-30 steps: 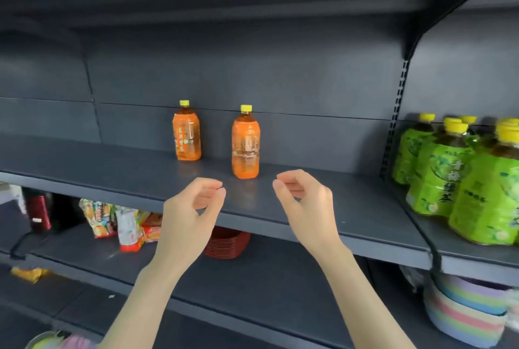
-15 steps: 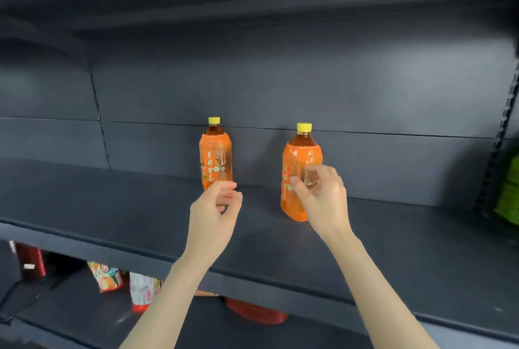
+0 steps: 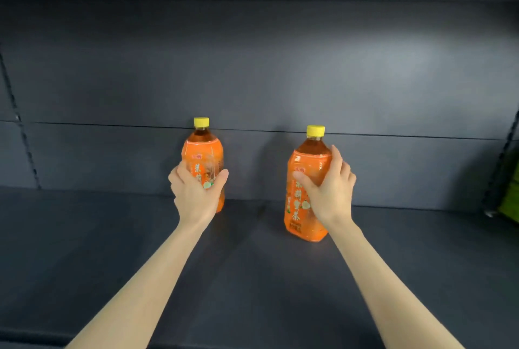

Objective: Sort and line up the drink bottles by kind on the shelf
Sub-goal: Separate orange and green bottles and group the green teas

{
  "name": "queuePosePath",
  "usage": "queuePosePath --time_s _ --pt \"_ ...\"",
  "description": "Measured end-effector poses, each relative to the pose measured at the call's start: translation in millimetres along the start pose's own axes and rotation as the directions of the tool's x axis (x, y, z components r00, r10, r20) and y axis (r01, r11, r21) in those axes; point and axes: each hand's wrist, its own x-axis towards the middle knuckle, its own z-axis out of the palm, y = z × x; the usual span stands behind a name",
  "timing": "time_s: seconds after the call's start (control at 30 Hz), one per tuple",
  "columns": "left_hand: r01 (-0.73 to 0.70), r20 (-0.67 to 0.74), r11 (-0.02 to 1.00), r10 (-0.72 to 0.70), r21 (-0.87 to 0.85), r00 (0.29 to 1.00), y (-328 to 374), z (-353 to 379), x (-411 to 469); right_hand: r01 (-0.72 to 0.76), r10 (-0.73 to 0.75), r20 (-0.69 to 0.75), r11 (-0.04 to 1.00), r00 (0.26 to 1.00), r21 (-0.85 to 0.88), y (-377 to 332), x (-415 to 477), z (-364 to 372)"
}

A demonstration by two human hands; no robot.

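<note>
Gripped the left orange bottle (image 3: 202, 149) around its middle with the left hand (image 3: 196, 194), close to the back wall (image 3: 252, 82) of the dark shelf (image 3: 252, 278). Wrapped the right hand (image 3: 330, 191) round the right orange bottle (image 3: 302, 216), upright and nearer the front. Topped both with yellow caps (image 3: 201, 122). Showed red Chinese characters down both labels, ending in 茶 on the right one; small brand word above too blurred to read.
</note>
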Motion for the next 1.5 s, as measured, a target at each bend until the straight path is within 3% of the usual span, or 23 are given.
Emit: queuePosePath --time_s 0.1,0.27,0.53,0.7,0.9,1.03,1.17,1.5 --pt "0.021 0.061 1.0 -0.022 0.005 0.998 -10 0 30 -0.014 0.012 0.042 0.999 0.999 0.036 -9 2 20" --pt "0.068 0.203 0.99 -0.042 -0.125 0.978 -24 2 71 -0.1 0.08 0.108 0.976 0.991 0.194 -26 6 62" --pt "0.073 0.323 0.983 -0.014 -0.171 0.946 -33 -3 75 -0.271 0.221 0.166 0.878 0.961 0.396 -26 3 88" --pt "0.175 0.441 0.924 -0.008 -0.339 0.897 -33 2 62 -0.406 0.323 0.25 0.784 0.913 0.47 -24 2 91" --pt "0.299 0.54 0.897 -0.083 -0.326 0.837 -40 1 55 -0.431 0.311 0.311 0.76 0.898 0.485 -27 -2 86" --pt "0.281 0.503 0.893 -0.072 -0.351 0.861 -23 -2 43 -0.435 0.325 0.294 0.746 0.899 0.505 -35 -10 74" --pt "0.329 0.544 0.868 -0.084 -0.372 0.835 5 -9 20 -0.434 0.352 0.254 0.717 0.901 0.545 -37 -26 41" --pt "0.298 0.654 0.836 0.093 -0.46 0.75 97 -26 -117 -0.282 0.384 -0.076 0.786 0.92 0.551 -10 -116 -121"
